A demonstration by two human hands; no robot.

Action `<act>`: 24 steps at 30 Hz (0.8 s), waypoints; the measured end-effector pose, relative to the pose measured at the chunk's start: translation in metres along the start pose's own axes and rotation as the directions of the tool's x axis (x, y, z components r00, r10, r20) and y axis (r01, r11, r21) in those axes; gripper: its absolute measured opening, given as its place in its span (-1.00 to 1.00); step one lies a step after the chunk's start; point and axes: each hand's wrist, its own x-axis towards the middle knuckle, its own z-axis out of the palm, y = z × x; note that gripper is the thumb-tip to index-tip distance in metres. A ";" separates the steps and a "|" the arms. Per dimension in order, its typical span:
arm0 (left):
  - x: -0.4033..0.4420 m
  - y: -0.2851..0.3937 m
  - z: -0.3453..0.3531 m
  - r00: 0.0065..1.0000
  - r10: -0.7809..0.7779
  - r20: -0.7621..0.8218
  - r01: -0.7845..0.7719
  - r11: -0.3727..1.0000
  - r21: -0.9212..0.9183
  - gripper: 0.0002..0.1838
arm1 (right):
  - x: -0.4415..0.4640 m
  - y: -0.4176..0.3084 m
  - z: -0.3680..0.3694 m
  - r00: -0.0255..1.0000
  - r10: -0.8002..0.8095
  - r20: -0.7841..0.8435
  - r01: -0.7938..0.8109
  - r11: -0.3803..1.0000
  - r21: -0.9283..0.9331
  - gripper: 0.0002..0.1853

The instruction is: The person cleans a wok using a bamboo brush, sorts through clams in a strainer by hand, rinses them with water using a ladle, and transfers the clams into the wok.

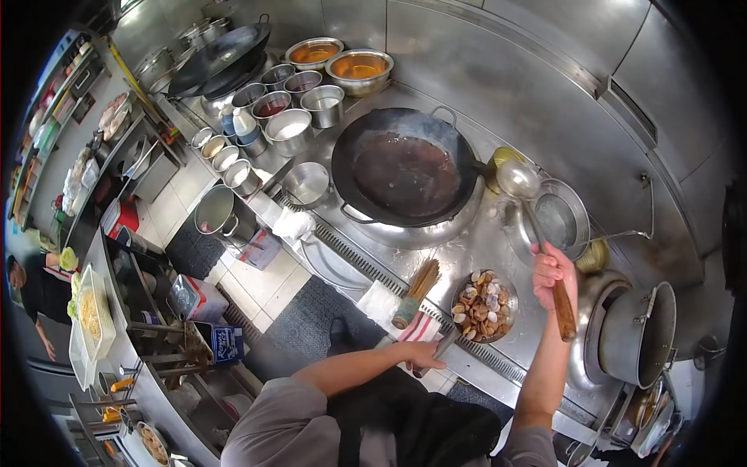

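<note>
My right hand (554, 276) is closed around the wooden-ended handle of a ladle (519, 180), whose metal bowl is to the right of the black wok (340, 167). Dark liquid lies in the wok, with a little steam over it. Down at the stove's front edge, my left hand (420, 355) grips the handle of a round skimmer (512, 313). Clams (484, 302) fill that skimmer; its underside is hidden. A bamboo wok brush (420, 289) lies just beyond my left hand, near a striped cloth (419, 327).
Metal seasoning pots (322, 106) and bowls of orange liquid (359, 66) stand at the back left. A water-filled basin (572, 204) and a large pot (634, 342) are at the right. Shelves line the left side, where another person (47, 288) stands.
</note>
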 end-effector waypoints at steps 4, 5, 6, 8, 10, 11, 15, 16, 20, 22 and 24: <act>-0.049 -0.002 -0.032 0.970 0.209 -0.121 -0.195 0.974 0.120 -0.23 | 0.049 0.026 0.013 0.999 0.043 -0.025 -0.047 0.983 -0.179 -0.81; -0.057 -0.019 -0.033 0.910 0.335 -0.244 -0.302 0.939 0.165 -0.28 | 0.062 0.033 0.016 0.998 0.059 -0.034 -0.065 0.972 -0.225 -0.83; -0.078 -0.019 -0.042 0.903 0.308 -0.300 -0.286 0.951 0.116 -0.31 | 0.072 0.042 0.020 0.997 0.027 -0.073 -0.047 0.955 -0.293 -0.85; -0.133 -0.001 -0.070 0.923 0.155 -0.352 -0.159 0.987 0.016 -0.40 | 0.091 0.059 0.029 0.989 -0.045 -0.139 -0.018 0.907 -0.420 -0.88; -0.173 -0.001 -0.086 0.902 0.010 -0.432 -0.025 0.999 -0.030 -0.60 | 0.105 0.070 0.031 0.982 -0.142 -0.126 0.034 0.785 -0.618 -0.86; -0.186 -0.009 -0.090 0.869 -0.014 -0.495 0.022 1.000 0.012 -0.63 | 0.113 0.075 0.028 0.972 -0.202 -0.117 0.055 0.685 -0.726 -0.84; -0.219 -0.038 -0.099 0.755 -0.152 -0.638 0.131 0.988 -0.080 -0.67 | 0.120 0.082 0.001 0.925 -0.378 0.023 0.156 0.324 -0.933 -0.75; -0.225 -0.041 -0.099 0.725 -0.135 -0.676 0.130 0.990 -0.059 -0.67 | 0.118 0.077 -0.014 0.909 -0.411 0.073 0.185 0.240 -0.953 -0.72; -0.232 -0.048 -0.107 0.675 -0.095 -0.731 0.160 0.987 0.020 -0.54 | 0.100 0.052 -0.084 0.575 -0.768 0.283 -0.007 -0.351 -0.936 -0.43; -0.225 -0.075 -0.111 0.632 0.080 -0.771 0.185 0.950 0.250 -0.48 | 0.099 0.012 -0.170 0.621 -0.750 0.225 -0.072 -0.341 -0.937 -0.36; -0.227 -0.049 -0.126 0.643 -0.061 -0.763 0.271 0.951 0.152 -0.50 | 0.114 -0.034 -0.228 0.531 -0.778 0.337 -0.418 -0.586 -0.694 -0.38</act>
